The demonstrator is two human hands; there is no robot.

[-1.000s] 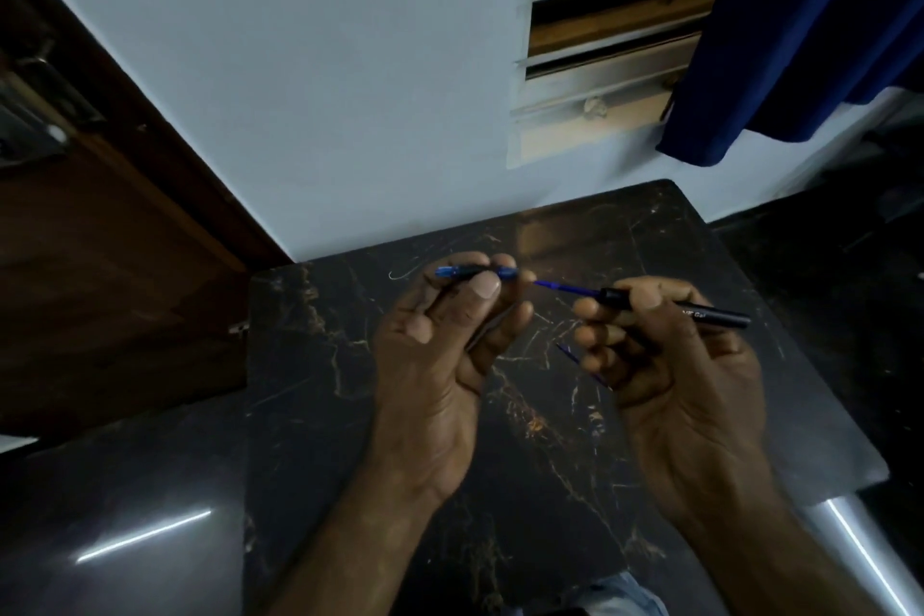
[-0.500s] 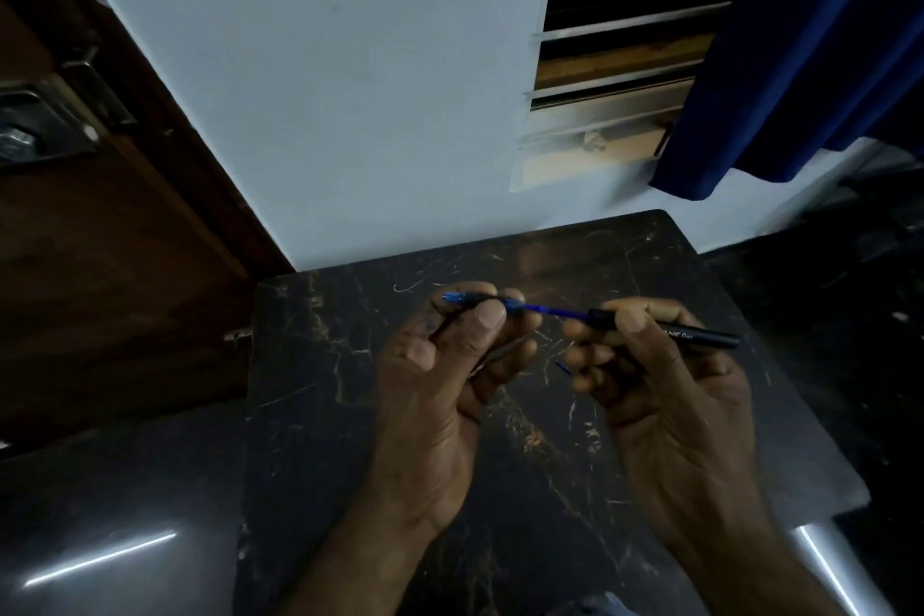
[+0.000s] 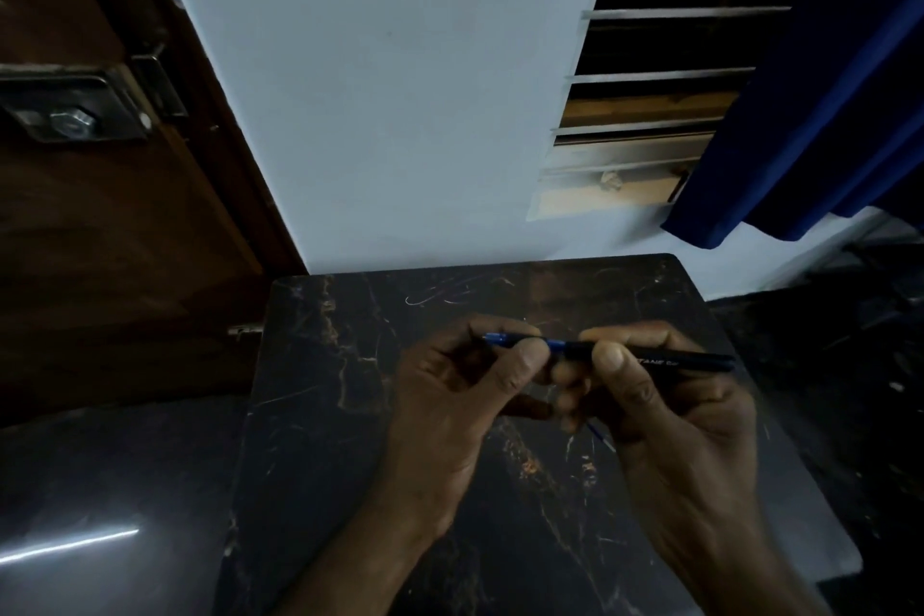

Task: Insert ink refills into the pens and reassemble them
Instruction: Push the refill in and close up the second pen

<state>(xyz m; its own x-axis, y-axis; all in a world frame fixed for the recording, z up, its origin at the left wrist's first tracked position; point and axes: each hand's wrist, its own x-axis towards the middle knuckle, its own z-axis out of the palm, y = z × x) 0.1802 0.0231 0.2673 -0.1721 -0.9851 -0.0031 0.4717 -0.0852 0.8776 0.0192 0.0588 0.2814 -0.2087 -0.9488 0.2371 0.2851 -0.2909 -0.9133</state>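
My right hand (image 3: 665,420) grips a black pen barrel (image 3: 685,360) with white lettering, held level above the dark marble table (image 3: 350,415). My left hand (image 3: 465,395) pinches the blue refill (image 3: 555,344) by its blue tip end (image 3: 495,338). Only a short blue stretch shows between the two hands; the rest sits inside the barrel. The hands nearly touch. A second thin blue refill (image 3: 600,436) peeks out below my right fingers; whether it lies on the table or is held I cannot tell.
The table stands against a pale wall (image 3: 400,115). A wooden door with a metal latch (image 3: 75,115) is at the left. A louvred window (image 3: 650,90) and a blue curtain (image 3: 800,140) are at the back right. Dark floor surrounds the table.
The hands have come together and the refill has slid deeper into the barrel, so much less blue shows between them. The camera view has tilted upward a little.
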